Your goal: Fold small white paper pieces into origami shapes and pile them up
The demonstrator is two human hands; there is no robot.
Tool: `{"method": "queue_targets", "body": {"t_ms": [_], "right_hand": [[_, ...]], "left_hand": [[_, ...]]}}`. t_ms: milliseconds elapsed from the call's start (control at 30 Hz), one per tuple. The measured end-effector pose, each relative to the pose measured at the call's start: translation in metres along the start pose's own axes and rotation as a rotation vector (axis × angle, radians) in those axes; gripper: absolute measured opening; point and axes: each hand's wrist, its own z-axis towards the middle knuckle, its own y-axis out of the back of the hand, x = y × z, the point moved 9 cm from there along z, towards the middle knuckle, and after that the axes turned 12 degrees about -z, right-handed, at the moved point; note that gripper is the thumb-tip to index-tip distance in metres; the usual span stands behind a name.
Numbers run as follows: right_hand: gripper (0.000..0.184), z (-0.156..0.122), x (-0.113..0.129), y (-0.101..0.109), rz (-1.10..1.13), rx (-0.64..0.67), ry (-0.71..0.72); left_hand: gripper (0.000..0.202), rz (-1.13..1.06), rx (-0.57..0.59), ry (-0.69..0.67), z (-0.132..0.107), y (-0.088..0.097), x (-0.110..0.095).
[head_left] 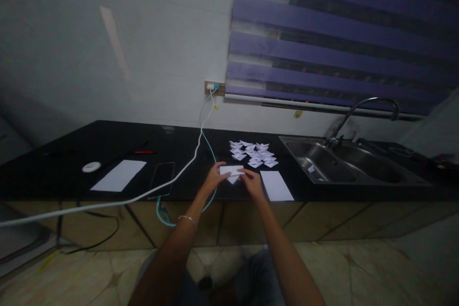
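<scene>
Both my hands rest on the black counter [107, 146] and press on a small white paper [232, 171] that is partly folded, with a point hanging toward me. My left hand [213, 176] pinches its left edge; a thin bracelet circles that wrist. My right hand [251, 181] pinches its right side. Just behind the paper lie several small folded white paper pieces [254, 153]. A flat white sheet [276, 185] lies right of my right hand.
A steel sink [344, 165] with a curved tap [373, 105] sits at the right. A dark phone [162, 178], another white sheet [119, 175], a white roll of tape [91, 167] and a red pen [144, 152] lie left. White and teal cables [201, 141] run from a wall socket [214, 87].
</scene>
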Motion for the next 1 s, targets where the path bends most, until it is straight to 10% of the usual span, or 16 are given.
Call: {"method": "queue_targets", "body": {"t_ms": [233,467,1000], "right_hand": [[0.025,0.001,0.004,-0.001,0.027,0.022,0.018],[0.063,0.002,-0.001,-0.005,0.309,0.088,-0.072],[0.036,0.000,0.002,-0.012,-0.164,0.013,0.021]], "left_hand": [[0.035,0.188,0.132,0.042,0.002,-0.005,0.002],[0.036,0.210,0.101,-0.027,-0.001,-0.004,-0.002],[0.036,0.339,0.143,-0.060,0.000,-0.009,0.004]]}}
